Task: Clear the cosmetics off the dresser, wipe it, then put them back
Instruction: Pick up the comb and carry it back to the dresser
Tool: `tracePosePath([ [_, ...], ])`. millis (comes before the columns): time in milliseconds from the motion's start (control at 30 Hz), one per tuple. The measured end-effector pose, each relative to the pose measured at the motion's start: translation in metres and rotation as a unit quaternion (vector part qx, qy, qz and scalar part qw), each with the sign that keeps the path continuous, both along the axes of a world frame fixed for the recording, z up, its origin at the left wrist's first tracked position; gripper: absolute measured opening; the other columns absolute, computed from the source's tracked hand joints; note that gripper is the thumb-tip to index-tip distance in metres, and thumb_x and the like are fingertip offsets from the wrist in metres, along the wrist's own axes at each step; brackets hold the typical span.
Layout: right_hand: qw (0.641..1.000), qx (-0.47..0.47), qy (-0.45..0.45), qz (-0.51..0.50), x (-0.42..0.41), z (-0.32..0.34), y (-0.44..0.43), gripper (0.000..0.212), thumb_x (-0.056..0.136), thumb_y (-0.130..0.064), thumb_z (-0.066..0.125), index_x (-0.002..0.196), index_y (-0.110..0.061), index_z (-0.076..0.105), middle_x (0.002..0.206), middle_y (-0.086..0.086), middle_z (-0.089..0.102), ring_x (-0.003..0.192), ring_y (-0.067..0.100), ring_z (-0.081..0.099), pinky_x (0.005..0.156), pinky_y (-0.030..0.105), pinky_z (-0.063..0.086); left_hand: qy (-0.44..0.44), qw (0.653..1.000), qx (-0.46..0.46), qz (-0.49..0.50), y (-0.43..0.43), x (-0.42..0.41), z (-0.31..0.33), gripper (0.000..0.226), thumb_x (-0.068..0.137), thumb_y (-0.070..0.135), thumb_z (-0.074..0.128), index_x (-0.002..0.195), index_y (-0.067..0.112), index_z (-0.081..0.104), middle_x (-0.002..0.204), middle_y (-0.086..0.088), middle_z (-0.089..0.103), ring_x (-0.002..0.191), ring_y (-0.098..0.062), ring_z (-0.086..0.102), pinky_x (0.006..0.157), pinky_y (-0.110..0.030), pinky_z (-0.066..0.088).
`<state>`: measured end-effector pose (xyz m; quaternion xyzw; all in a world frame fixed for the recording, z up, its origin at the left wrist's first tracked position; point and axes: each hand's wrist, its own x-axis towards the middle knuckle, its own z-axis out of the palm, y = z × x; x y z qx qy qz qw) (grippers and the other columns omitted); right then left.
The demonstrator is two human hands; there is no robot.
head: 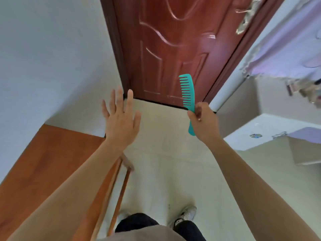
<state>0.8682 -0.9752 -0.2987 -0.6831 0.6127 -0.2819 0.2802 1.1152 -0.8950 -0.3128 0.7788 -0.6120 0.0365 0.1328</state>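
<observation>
A teal wide-tooth comb stands upright in my right hand, which grips it by the handle with curled fingers; the teeth point left. My left hand is held out in front of me with fingers spread and holds nothing. The white dresser shows at the right edge, with a small shiny item and a hair clip on its top. Blurred cosmetics sit further back on the right.
A dark red wooden door stands shut straight ahead. A brown wooden table is at the lower left by the white wall. Pale tiled floor runs between them. My feet are at the bottom.
</observation>
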Motion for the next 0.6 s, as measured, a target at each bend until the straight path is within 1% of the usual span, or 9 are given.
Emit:
tracePosePath([
  [33,1.000,-0.011,-0.014,-0.024,-0.034,0.007,-0.007,0.016,0.094,-0.022,0.063,0.094,-0.020,0.046,0.074,-0.015,0.050,0.066,0.005,0.049,0.057,0.018,0.033,-0.011,1.000,-0.022,-0.018,-0.019,-0.031,0.012,0.061,0.102,0.044,0.028,0.155,0.015,0.018,0.162,-0.016,0.008,0.150,-0.034,0.005,0.118,-0.059,0.005],
  [67,0.999,-0.012,-0.023,-0.041,-0.067,0.015,-0.013,0.017,0.094,-0.023,0.063,0.094,-0.020,0.046,0.074,-0.016,0.050,0.066,0.002,0.049,0.057,0.017,0.033,-0.016,0.999,-0.042,-0.028,-0.033,-0.064,0.023,0.061,0.102,0.044,0.029,0.154,0.015,0.018,0.162,-0.017,0.009,0.149,-0.034,0.007,0.118,-0.058,0.006],
  [167,0.995,-0.011,-0.047,-0.087,-0.167,0.034,-0.028,0.014,0.095,-0.023,0.061,0.096,-0.019,0.048,0.075,-0.012,0.054,0.068,0.006,0.052,0.065,0.027,0.039,-0.007,0.994,-0.082,-0.064,-0.069,-0.162,0.044,0.061,0.102,0.045,0.032,0.154,0.015,0.020,0.162,-0.016,0.012,0.149,-0.034,0.010,0.117,-0.059,0.013],
  [233,0.992,-0.019,-0.049,-0.119,-0.231,0.049,-0.035,0.012,0.095,-0.023,0.060,0.096,-0.019,0.048,0.075,-0.012,0.055,0.069,0.008,0.053,0.066,0.029,0.042,-0.016,0.989,-0.098,-0.106,-0.090,-0.226,0.054,0.061,0.102,0.045,0.033,0.153,0.014,0.024,0.161,-0.018,0.016,0.148,-0.035,0.015,0.115,-0.060,0.017],
  [333,0.985,-0.033,-0.044,-0.162,-0.311,0.068,-0.041,0.013,0.096,-0.025,0.059,0.099,-0.020,0.048,0.077,-0.015,0.055,0.069,0.002,0.053,0.060,0.020,0.039,-0.032,0.979,-0.103,-0.172,-0.116,-0.308,0.070,0.061,0.102,0.046,0.032,0.153,0.014,0.026,0.160,-0.018,0.018,0.148,-0.035,0.018,0.115,-0.058,0.019],
  [367,0.982,-0.036,-0.048,-0.177,-0.333,0.072,-0.043,0.013,0.096,-0.025,0.059,0.100,-0.019,0.048,0.077,-0.016,0.055,0.070,0.001,0.053,0.059,0.019,0.038,-0.037,0.976,-0.104,-0.189,-0.124,-0.332,0.075,0.061,0.101,0.046,0.032,0.153,0.014,0.026,0.160,-0.018,0.018,0.148,-0.034,0.018,0.115,-0.058,0.019],
  [433,0.976,-0.036,-0.060,-0.208,-0.372,0.076,-0.048,0.014,0.096,-0.026,0.059,0.104,-0.019,0.050,0.080,-0.016,0.056,0.072,0.006,0.055,0.060,0.021,0.040,-0.047,0.969,-0.103,-0.221,-0.141,-0.369,0.082,0.061,0.101,0.045,0.032,0.153,0.014,0.026,0.160,-0.018,0.018,0.147,-0.034,0.018,0.115,-0.057,0.020],
  [533,0.965,-0.016,-0.079,-0.248,-0.416,0.072,-0.059,0.015,0.096,-0.027,0.059,0.107,-0.021,0.050,0.087,-0.011,0.057,0.077,0.011,0.058,0.052,0.015,0.039,-0.054,0.956,-0.103,-0.270,-0.169,-0.410,0.080,0.061,0.101,0.045,0.031,0.153,0.013,0.027,0.160,-0.019,0.016,0.147,-0.034,0.018,0.115,-0.058,0.020],
  [600,0.961,-0.003,-0.083,-0.264,-0.440,0.061,-0.068,0.014,0.096,-0.027,0.058,0.106,-0.021,0.049,0.092,-0.008,0.059,0.084,0.015,0.060,0.061,0.020,0.043,-0.055,0.950,-0.092,-0.293,-0.188,-0.433,0.070,0.061,0.101,0.045,0.031,0.153,0.013,0.027,0.161,-0.019,0.015,0.148,-0.034,0.017,0.114,-0.059,0.021],
])
